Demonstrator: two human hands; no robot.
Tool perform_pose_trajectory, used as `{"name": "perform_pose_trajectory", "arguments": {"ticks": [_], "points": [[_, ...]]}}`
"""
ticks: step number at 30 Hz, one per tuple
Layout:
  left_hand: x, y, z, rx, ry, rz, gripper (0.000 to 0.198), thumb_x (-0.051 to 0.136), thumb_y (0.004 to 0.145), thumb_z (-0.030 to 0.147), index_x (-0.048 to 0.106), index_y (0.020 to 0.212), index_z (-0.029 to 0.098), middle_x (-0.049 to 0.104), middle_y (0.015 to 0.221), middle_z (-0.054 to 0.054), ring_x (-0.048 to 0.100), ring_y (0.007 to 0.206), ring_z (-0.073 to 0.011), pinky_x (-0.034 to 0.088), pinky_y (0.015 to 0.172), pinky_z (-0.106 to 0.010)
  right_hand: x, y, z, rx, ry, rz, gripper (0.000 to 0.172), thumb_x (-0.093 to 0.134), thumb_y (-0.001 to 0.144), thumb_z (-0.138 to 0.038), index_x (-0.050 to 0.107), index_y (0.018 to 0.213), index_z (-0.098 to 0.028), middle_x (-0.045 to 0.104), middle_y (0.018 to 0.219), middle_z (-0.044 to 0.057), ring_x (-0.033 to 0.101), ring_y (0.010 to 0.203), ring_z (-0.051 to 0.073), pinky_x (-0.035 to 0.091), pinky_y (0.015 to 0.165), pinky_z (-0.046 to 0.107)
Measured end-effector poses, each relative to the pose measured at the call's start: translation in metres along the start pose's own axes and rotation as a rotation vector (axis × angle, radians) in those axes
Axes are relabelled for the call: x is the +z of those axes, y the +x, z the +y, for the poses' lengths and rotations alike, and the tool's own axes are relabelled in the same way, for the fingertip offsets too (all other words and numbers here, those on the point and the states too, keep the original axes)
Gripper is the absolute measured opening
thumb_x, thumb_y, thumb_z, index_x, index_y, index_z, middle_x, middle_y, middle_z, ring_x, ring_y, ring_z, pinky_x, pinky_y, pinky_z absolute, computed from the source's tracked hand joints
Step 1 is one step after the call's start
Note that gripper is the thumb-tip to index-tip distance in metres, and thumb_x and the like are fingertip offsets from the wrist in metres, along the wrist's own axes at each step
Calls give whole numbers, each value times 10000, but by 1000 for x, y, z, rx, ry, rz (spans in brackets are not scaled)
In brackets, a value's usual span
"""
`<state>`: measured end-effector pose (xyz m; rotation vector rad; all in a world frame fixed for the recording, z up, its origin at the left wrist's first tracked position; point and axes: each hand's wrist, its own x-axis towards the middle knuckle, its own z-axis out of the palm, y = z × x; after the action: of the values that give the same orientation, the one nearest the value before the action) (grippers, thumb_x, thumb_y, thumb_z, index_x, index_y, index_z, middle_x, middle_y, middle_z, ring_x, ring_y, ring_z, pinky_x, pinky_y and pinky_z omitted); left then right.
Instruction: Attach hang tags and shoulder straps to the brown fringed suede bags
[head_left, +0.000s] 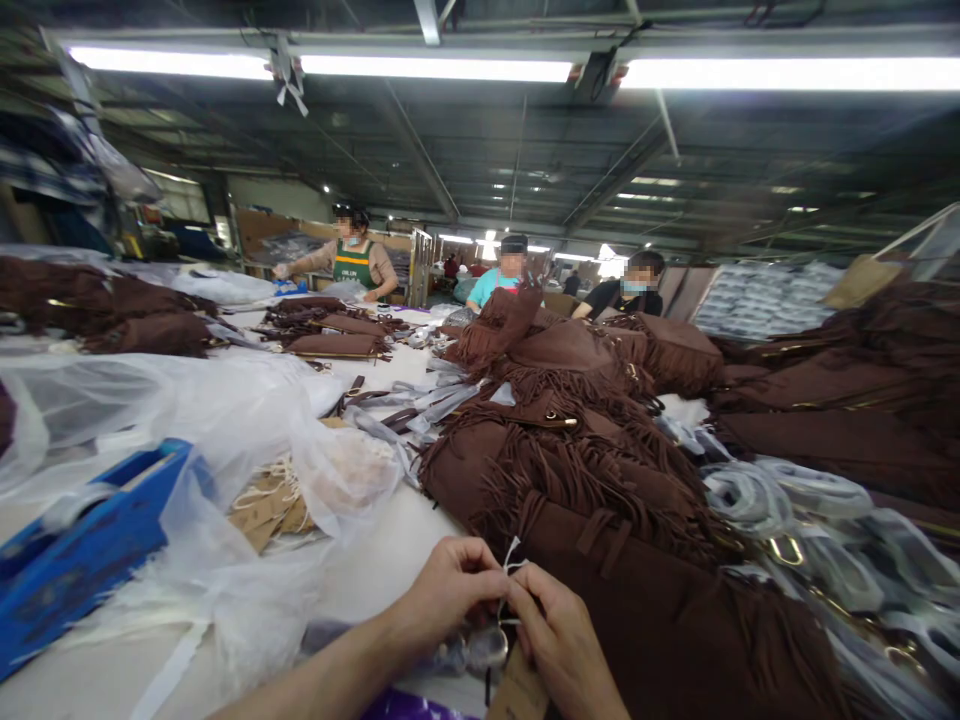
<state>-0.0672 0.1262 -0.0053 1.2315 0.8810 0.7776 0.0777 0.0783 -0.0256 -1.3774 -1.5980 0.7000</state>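
My left hand (461, 580) and my right hand (555, 625) meet at the lower middle, fingertips pinched close together. Between them runs a thin white string (512, 555), its end sticking up above the fingers. A brown cardboard tag (519, 685) hangs below, partly hidden by my right hand and the lower edge. Just beyond my hands lies a dark brown fringed bag (630, 600), on its side in a heap of similar bags. Something wrapped in clear plastic (487, 648) shows under my left hand.
A blue tape dispenser (90, 545) stands at the left beside thin white plastic sheeting (247, 400). Several cardboard tags with strings (274, 505) lie near it. Plastic-wrapped straps (810, 530) are piled at the right. Across the table are a person in a green apron (356, 268) and two others.
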Motion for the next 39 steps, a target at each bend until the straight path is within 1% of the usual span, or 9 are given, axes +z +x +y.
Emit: {"name": "perform_pose_trajectory", "arguments": {"ticks": [10,16,22,26,28,30,33,35,39], "points": [[-2,3,-5,37,-8,0,196,617,587,345,568,617,158,541,493,37,476,478,-108,385,510,-236,-2,0,-4,8,35,-44,356,437,899,-459,524,647,-222,384,498,-69,370,452,138,303,460,248],[1,3,-9,212,268,40,134,498,704,299,535,660,178,499,542,45,454,516,-111,317,492,-224,-1,1,0,21,63,-6,358,456,891,-470,530,655,-211,420,539,-59,388,459,129,302,463,246],[-1,1,-1,11,-101,-24,155,544,659,333,513,669,181,563,561,28,471,491,-103,317,498,-222,-13,1,-5,247,599,-68,318,718,808,-476,595,744,-189,467,493,-91,395,421,76,307,442,175],[-3,1,3,-79,-396,-94,142,605,605,279,524,639,168,622,622,-2,532,564,-102,354,550,-209,-31,-1,-17,363,1108,-87,367,882,631,-324,711,927,-190,718,913,44,679,834,184,535,702,242],[-5,2,2,-94,-465,-88,143,622,599,269,570,654,148,654,686,-31,569,622,-113,381,586,-209,-36,-1,-19,349,1181,-80,487,911,513,-227,741,969,-186,704,1122,95,620,1110,271,517,912,316],[-8,3,-1,-124,-501,-73,198,633,596,272,629,723,120,675,739,-58,598,665,-135,408,619,-220,-36,-1,-15,323,1111,-59,582,917,487,-181,738,1040,-205,690,1173,87,609,1133,265,495,961,312],[-12,3,-4,-165,-550,-85,258,658,623,294,667,788,96,692,808,-91,629,738,-164,436,666,-234,-30,0,-3,301,843,34,452,905,601,-335,743,1003,-206,728,967,57,680,852,203,573,659,225],[-13,2,-4,-172,-599,-85,233,679,637,301,662,763,106,692,831,-93,635,773,-169,444,686,-234,-25,0,5,259,657,130,394,851,654,-470,745,903,-185,701,784,33,632,626,161,501,448,177],[-10,-1,-1,-128,-642,-77,205,723,636,276,660,754,120,681,823,-71,630,787,-160,456,704,-229,-20,-2,14,126,289,220,348,689,797,-518,713,879,-181,663,725,16,487,394,97,412,351,187]]}}
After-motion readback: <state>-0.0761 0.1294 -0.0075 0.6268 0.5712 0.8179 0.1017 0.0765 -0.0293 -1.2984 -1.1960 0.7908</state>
